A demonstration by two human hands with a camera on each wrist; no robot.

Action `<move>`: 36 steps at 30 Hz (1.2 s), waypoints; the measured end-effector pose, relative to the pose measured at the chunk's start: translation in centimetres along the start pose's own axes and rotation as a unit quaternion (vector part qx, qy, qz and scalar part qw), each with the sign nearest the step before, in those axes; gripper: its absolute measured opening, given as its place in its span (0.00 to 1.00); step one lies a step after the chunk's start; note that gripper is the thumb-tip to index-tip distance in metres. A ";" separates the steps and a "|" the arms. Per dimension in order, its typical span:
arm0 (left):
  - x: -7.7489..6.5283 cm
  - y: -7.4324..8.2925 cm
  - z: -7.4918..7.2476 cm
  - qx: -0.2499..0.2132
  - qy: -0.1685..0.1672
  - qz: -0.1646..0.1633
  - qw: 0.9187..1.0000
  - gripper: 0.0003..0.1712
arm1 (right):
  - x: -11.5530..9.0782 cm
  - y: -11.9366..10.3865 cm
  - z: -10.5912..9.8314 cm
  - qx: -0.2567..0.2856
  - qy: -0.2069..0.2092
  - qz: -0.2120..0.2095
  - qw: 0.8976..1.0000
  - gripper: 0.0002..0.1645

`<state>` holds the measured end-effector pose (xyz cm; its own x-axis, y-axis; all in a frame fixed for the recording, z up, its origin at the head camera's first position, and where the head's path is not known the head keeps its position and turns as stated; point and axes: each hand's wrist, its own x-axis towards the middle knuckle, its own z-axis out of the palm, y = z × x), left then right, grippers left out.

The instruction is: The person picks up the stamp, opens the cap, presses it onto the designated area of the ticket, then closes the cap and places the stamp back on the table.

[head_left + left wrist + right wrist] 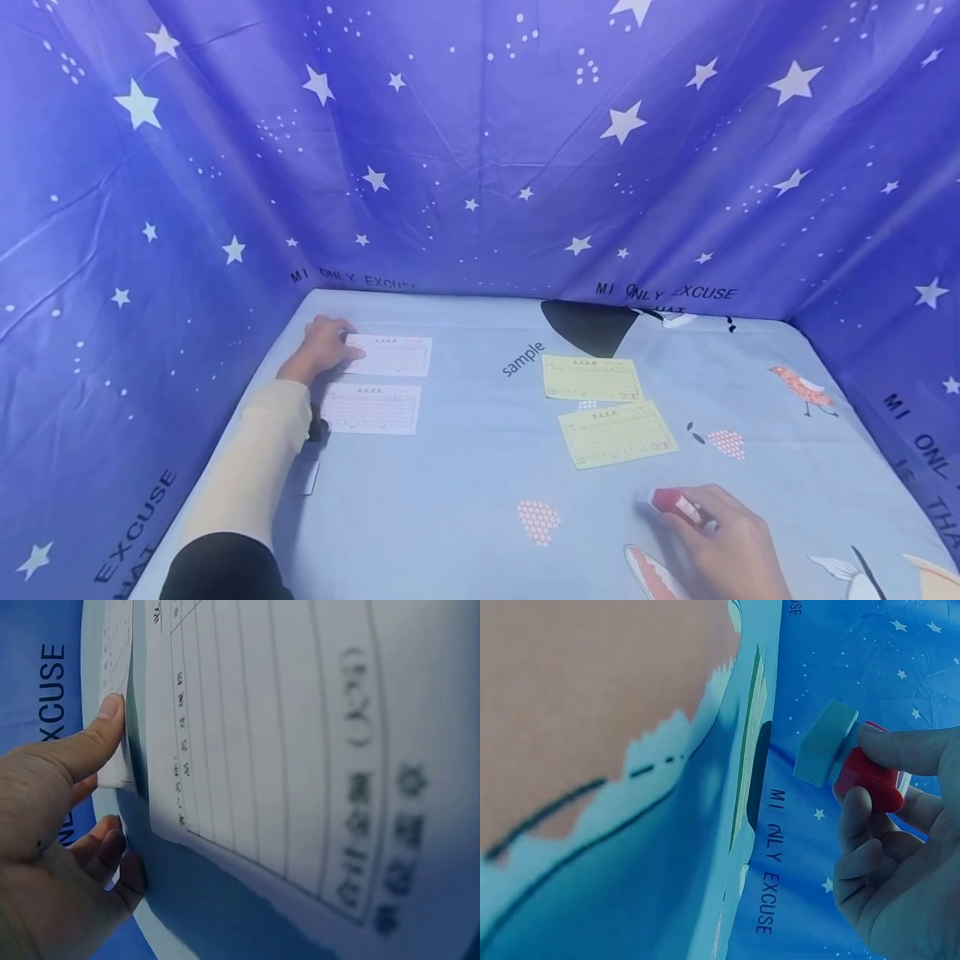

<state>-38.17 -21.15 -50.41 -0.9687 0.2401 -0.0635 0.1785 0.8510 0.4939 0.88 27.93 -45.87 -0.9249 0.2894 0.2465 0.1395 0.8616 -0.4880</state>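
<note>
In the head view my left hand (324,346) pinches the left end of the upper white form slip (397,357). In the left wrist view the thumb (97,739) lies on that slip, with the index finger partly hidden behind it. A second white slip (375,410) lies just below. On the right, my right hand (731,537) holds a red stamp (677,504) above the cloth. The right wrist view shows thumb and fingers around its red body, a pale block (826,742) at its end. Two yellow slips (592,377) lie beyond it, red marks at their lower right corners.
A light blue printed cloth (465,500) covers the table. Purple star-patterned curtains (480,150) enclose the back and both sides. A thin white-edged piece (311,479) shows beside the left forearm, too little of it to identify.
</note>
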 end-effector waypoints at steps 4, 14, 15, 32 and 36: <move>0.1 -0.1 0.2 -0.015 0.007 0.004 1.000 0.30 | 0.0 0.0 0.2 -0.003 0.002 -0.008 1.000 0.18; -0.8 2.3 -0.8 -0.200 -0.014 0.008 0.980 0.11 | 0.0 0.2 0.3 0.001 -0.010 -0.001 1.000 0.18; -0.9 2.7 -1.0 -0.226 -0.017 0.008 0.974 0.11 | 0.0 0.2 0.3 0.001 -0.011 -0.001 1.000 0.18; -5.6 10.7 2.4 -0.527 -0.079 -0.039 0.845 0.36 | -0.6 0.3 -0.4 0.014 -0.022 -0.001 1.000 0.09; -8.3 13.0 4.7 -0.549 -0.103 -0.011 0.830 0.46 | -0.5 0.2 -0.3 0.020 -0.013 -0.026 0.999 0.10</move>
<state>-26.98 -9.94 -47.54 -0.8991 0.4015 -0.1745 -0.2134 -0.0539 0.9755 1.49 28.08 -45.80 -0.9394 0.2337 0.2508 0.0773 0.8572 -0.5091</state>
